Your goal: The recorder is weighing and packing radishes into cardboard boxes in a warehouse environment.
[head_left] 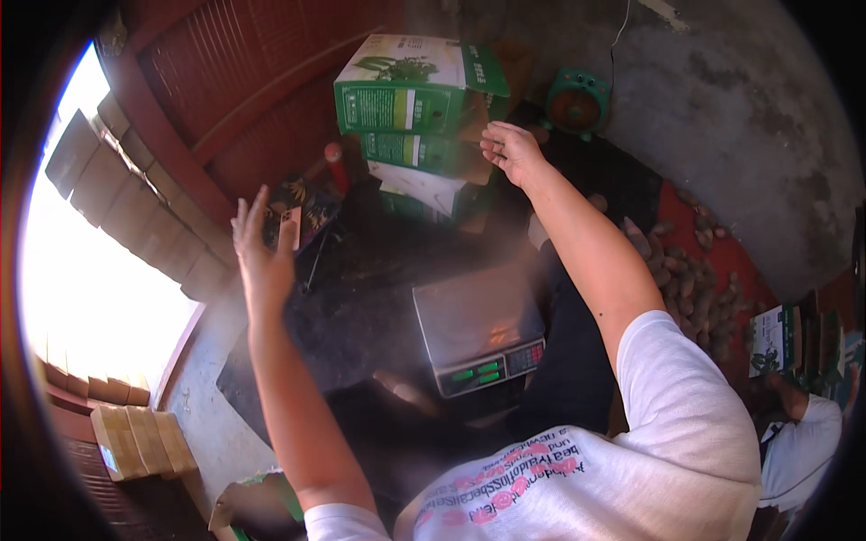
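Left hand (262, 263) hovering, grip spread; right hand (514, 151) hovering, half-open, by the carton stack (410, 144), right edge, best met squarely.

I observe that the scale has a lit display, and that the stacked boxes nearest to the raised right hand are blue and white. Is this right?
Not quite: the head view shows the stacked boxes nearest to the raised right hand are green and white. The scale does have a lit display.
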`<state>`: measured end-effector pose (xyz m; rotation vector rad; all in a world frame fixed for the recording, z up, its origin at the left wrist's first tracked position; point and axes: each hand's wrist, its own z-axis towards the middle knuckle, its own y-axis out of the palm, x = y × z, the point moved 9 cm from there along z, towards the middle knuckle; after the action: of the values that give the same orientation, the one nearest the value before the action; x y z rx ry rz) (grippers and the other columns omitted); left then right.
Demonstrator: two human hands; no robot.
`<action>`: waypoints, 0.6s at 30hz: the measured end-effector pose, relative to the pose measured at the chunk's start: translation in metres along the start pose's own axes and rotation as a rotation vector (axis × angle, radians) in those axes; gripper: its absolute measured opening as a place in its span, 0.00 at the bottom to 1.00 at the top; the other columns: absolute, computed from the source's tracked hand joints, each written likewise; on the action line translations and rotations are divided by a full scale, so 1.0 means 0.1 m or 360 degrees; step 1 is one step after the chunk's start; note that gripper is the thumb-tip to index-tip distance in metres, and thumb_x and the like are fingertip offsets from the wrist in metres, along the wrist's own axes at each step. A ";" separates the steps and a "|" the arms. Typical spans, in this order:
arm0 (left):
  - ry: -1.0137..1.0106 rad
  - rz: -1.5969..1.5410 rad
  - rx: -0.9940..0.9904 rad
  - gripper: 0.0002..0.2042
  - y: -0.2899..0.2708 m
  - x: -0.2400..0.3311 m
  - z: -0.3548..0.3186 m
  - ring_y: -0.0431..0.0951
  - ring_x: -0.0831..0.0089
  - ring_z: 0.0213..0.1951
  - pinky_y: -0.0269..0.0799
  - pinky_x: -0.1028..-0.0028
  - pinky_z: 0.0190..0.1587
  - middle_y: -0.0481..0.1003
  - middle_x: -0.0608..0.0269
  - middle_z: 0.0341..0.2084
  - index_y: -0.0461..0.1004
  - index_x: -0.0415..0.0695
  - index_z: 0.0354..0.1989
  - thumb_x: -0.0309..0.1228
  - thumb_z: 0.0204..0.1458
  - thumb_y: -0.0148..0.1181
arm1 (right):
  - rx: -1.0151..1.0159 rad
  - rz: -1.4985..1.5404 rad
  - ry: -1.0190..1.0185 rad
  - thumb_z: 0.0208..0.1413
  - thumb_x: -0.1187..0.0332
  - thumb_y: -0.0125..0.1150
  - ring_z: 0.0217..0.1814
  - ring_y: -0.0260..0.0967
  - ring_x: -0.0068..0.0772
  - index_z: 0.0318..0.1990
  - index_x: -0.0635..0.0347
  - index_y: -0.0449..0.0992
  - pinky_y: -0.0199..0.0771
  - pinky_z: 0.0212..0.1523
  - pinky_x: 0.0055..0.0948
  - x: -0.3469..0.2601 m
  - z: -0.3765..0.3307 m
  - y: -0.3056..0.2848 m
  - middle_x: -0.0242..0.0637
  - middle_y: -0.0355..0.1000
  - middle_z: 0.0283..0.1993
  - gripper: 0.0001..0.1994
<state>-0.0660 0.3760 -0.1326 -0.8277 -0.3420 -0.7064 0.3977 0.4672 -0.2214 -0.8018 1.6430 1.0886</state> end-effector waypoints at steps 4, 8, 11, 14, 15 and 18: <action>-0.0111 -0.0088 -0.0174 0.27 0.38 0.12 -0.19 0.56 0.45 0.73 0.52 0.53 0.73 0.61 0.43 0.71 0.69 0.49 0.67 0.28 0.56 0.64 | 0.0128 0.0000 0.0056 0.59 0.63 0.68 0.48 0.73 0.36 0.58 0.60 0.73 0.76 0.45 0.36 0.08 0.49 -0.04 0.40 0.74 0.54 0.22; -0.0152 -0.0306 -0.0202 0.27 0.59 0.07 -0.27 0.57 0.48 0.73 0.54 0.57 0.72 0.61 0.44 0.70 0.70 0.51 0.67 0.27 0.56 0.63 | 0.0150 -0.0091 0.0020 0.58 0.59 0.70 0.49 0.71 0.36 0.58 0.59 0.74 0.75 0.46 0.36 0.08 0.93 0.12 0.41 0.73 0.55 0.23; -0.0263 -0.0307 -0.0179 0.26 0.65 0.01 -0.26 0.60 0.50 0.72 0.56 0.59 0.72 0.62 0.45 0.70 0.71 0.52 0.66 0.26 0.57 0.63 | 0.0260 0.0016 0.0050 0.56 0.52 0.72 0.69 0.61 0.47 0.66 0.61 0.66 0.66 0.62 0.40 0.10 1.20 0.24 0.51 0.62 0.69 0.36; -0.0215 -0.0290 -0.0123 0.25 0.70 0.07 -0.11 0.62 0.50 0.71 0.58 0.58 0.71 0.63 0.45 0.69 0.72 0.50 0.66 0.26 0.57 0.62 | 0.0634 0.0158 0.0091 0.53 0.52 0.74 0.55 0.66 0.35 0.58 0.55 0.74 0.70 0.53 0.37 0.09 1.42 0.22 0.35 0.70 0.55 0.28; -0.0244 -0.0262 -0.0108 0.25 0.73 0.02 -0.11 0.62 0.50 0.71 0.59 0.58 0.70 0.64 0.45 0.69 0.72 0.50 0.65 0.26 0.57 0.62 | 0.0670 0.0190 0.0045 0.54 0.51 0.73 0.57 0.65 0.34 0.59 0.53 0.75 0.67 0.55 0.37 0.08 1.49 0.23 0.32 0.70 0.58 0.28; -0.0271 -0.0260 -0.0057 0.24 0.77 -0.07 -0.05 0.63 0.50 0.70 0.60 0.58 0.70 0.65 0.45 0.68 0.73 0.50 0.64 0.25 0.57 0.62 | 0.0693 0.0315 0.0076 0.54 0.51 0.73 0.59 0.64 0.33 0.58 0.52 0.75 0.65 0.57 0.37 0.12 1.61 0.28 0.31 0.71 0.60 0.28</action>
<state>-0.0182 0.4113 -0.1823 -0.9032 -0.5562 -0.7975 0.4273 0.6267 -0.2451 -0.3894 1.9395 0.8011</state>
